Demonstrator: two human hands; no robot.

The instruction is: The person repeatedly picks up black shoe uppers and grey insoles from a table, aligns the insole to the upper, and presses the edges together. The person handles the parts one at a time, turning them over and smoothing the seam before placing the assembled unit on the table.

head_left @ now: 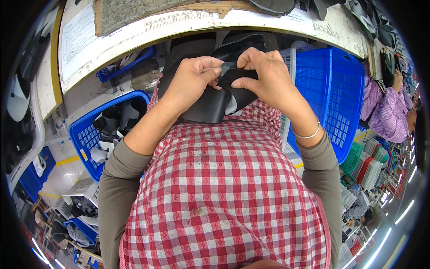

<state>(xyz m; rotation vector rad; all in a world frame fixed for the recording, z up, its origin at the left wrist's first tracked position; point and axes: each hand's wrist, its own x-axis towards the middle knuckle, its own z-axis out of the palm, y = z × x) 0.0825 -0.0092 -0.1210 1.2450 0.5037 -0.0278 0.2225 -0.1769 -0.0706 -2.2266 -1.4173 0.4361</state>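
Note:
Black leather-like pieces (207,106) lie across my lap, under both hands. My left hand (190,83) is closed in a pinch at the edge of a black piece, with thumb and forefinger together. Facing it, my right hand (272,80) grips a folded black piece (237,77) between thumb and bent fingers. The fingertips of both hands nearly meet at a greyish patch (227,66) on the material. A pale lining (231,105) shows below the right thumb. How the pieces join is partly hidden by my fingers.
A white worktable edge (197,24) with printed ruler marks runs just beyond my hands. At left stands a blue basket (83,139) of black and grey pieces; a large blue crate (338,107) stands at right. Another person's checked sleeve (389,114) appears at far right.

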